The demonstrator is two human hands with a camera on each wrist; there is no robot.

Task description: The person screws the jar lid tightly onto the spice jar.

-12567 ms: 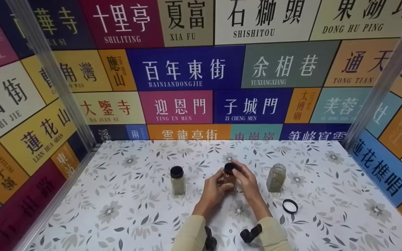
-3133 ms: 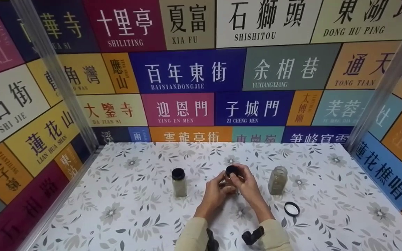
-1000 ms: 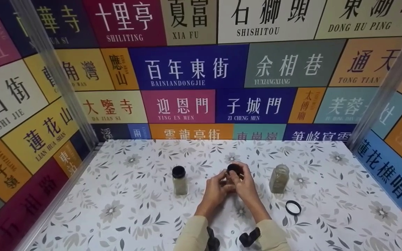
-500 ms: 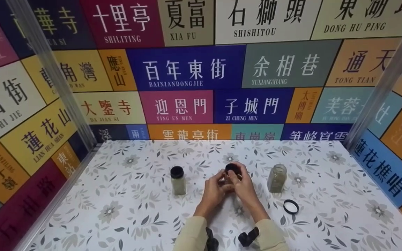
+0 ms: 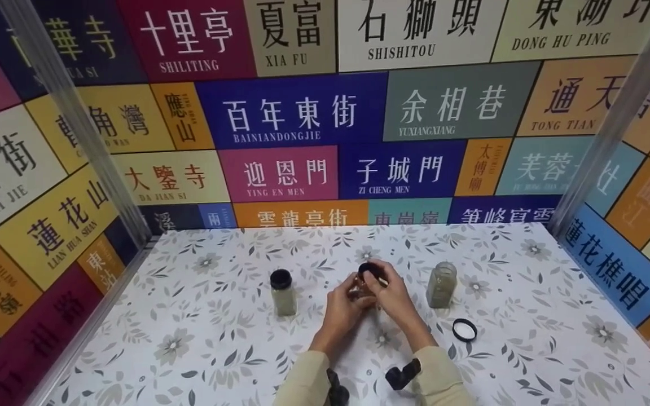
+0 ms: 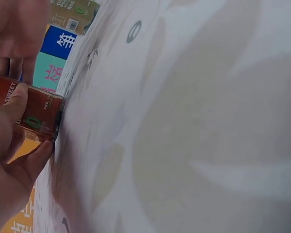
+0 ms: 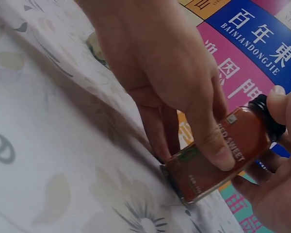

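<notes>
A glass spice jar of red-brown powder, labelled with "SWEET", stands between both hands at mid-table. My left hand grips its body, thumb across the label in the right wrist view. Around the jar's black cap curl the fingers of my right hand, with the thumb against the cap. Whether the cap is loose cannot be seen. To the left stands a spice jar with a black cap and greenish powder. On the right is an uncapped jar of similar powder, and a black ring-shaped lid lies near it.
A white table with a grey floral print lies under everything. Behind it rises a wall of coloured sign panels. Clear upright strips run along both back corners.
Compared with the oldest frame, my right thumb and fingers have shifted around the cap. Both hands stay on the same jar. The other jars and the loose lid keep their places; the head view sways slightly.
</notes>
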